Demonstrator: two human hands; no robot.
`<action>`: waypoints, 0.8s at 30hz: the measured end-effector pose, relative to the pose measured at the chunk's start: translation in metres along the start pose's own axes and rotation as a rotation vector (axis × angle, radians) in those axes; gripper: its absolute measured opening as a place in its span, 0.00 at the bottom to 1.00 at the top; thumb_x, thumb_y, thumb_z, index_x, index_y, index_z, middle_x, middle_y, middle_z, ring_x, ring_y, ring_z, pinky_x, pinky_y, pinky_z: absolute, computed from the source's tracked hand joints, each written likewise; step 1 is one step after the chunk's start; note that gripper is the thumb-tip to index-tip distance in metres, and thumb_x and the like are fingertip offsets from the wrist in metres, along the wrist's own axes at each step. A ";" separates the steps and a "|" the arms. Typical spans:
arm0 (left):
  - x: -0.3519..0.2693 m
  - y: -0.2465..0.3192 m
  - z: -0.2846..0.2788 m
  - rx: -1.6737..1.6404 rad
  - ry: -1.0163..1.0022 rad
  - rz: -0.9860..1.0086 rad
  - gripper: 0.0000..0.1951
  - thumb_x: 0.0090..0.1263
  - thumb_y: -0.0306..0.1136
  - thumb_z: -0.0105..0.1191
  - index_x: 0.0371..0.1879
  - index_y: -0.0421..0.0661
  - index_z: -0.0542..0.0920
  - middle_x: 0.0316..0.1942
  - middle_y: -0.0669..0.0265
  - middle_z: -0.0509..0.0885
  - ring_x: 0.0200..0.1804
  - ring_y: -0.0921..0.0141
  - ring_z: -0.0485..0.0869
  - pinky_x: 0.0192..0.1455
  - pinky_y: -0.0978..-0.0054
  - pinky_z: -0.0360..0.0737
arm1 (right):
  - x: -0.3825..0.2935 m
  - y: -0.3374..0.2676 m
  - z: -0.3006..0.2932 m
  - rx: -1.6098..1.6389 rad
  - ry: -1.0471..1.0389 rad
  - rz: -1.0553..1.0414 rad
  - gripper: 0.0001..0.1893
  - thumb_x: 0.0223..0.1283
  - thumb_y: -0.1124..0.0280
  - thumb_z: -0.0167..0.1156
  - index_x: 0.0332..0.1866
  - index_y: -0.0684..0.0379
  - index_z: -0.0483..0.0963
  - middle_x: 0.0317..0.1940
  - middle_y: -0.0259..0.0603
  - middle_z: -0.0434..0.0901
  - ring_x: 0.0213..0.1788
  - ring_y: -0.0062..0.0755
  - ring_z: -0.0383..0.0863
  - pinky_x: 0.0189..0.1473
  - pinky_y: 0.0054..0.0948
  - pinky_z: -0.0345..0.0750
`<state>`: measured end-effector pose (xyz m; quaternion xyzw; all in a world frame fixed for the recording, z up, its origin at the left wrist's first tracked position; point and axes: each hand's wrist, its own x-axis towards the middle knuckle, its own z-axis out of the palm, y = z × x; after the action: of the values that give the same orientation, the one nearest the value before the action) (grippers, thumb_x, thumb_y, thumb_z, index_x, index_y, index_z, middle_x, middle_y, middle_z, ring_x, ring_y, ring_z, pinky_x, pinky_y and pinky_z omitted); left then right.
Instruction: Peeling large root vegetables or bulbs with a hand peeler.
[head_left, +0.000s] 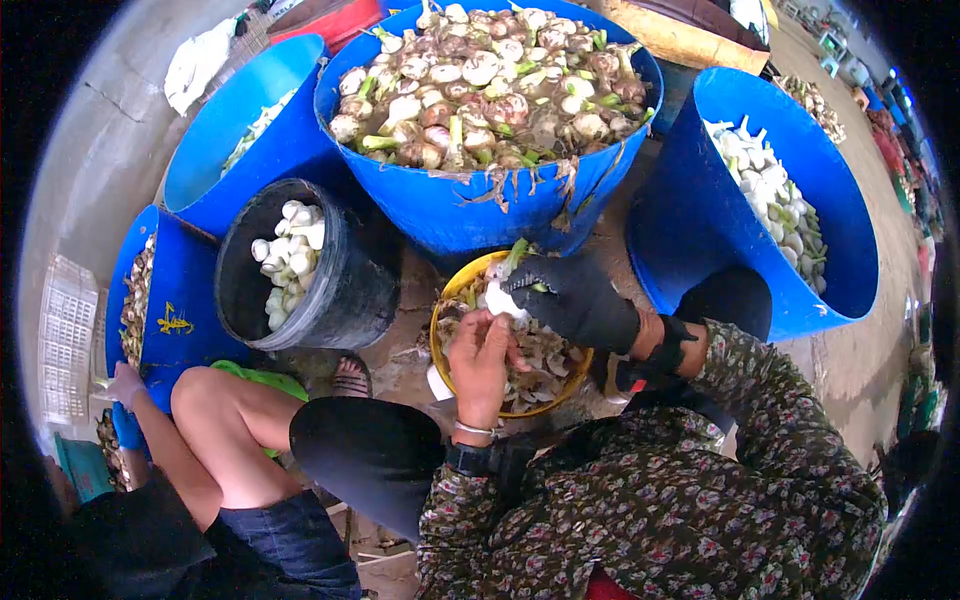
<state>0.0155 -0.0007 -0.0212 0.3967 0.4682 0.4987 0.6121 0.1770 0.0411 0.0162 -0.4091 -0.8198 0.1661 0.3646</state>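
Above a yellow tub (561, 397) of papery skins and scraps, my bare left hand (484, 356) pinches the lower side of a white peeled garlic bulb (501, 300). My right hand (574, 300), in a black glove, grips the same bulb from the right; a green stem stands up beside it. Something small and toothed shows at the gloved fingertips, but I cannot tell what tool it is. Just beyond the tub stands a large blue barrel (457, 210) filled with unpeeled garlic bulbs (480, 97) in murky water.
A black bucket (330, 300) holds white bulbs at the left; a blue barrel (675, 217) with peeled bulbs (772, 199) stands at the right. More blue barrels (247, 82) line the left side. A co-worker's bare knee (206, 397) and hand (127, 386) are close at my left.
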 end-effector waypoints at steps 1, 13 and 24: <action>-0.001 -0.002 -0.003 -0.016 -0.006 0.021 0.07 0.66 0.27 0.48 0.36 0.38 0.69 0.23 0.66 0.74 0.19 0.78 0.73 0.20 0.79 0.76 | -0.001 -0.002 0.004 0.081 0.022 0.006 0.10 0.53 0.68 0.56 0.38 0.60 0.75 0.32 0.45 0.78 0.34 0.45 0.78 0.36 0.36 0.74; -0.001 -0.005 -0.002 -0.339 0.054 -0.115 0.02 0.64 0.24 0.46 0.33 0.41 0.70 0.21 0.65 0.74 0.18 0.74 0.73 0.20 0.75 0.78 | -0.008 -0.005 0.007 0.096 -0.129 0.019 0.15 0.56 0.67 0.50 0.47 0.59 0.73 0.41 0.45 0.78 0.44 0.44 0.77 0.46 0.36 0.73; 0.016 -0.032 -0.008 -0.315 0.220 -0.045 0.01 0.61 0.25 0.49 0.28 0.45 0.72 0.15 0.69 0.71 0.14 0.77 0.69 0.14 0.80 0.69 | 0.015 0.012 -0.005 -0.008 0.124 -0.232 0.12 0.60 0.66 0.53 0.41 0.63 0.74 0.30 0.43 0.78 0.34 0.27 0.79 0.36 0.29 0.76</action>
<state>0.0161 0.0089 -0.0569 0.2284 0.4572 0.5923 0.6229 0.1811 0.0598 0.0193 -0.3223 -0.8382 0.0938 0.4297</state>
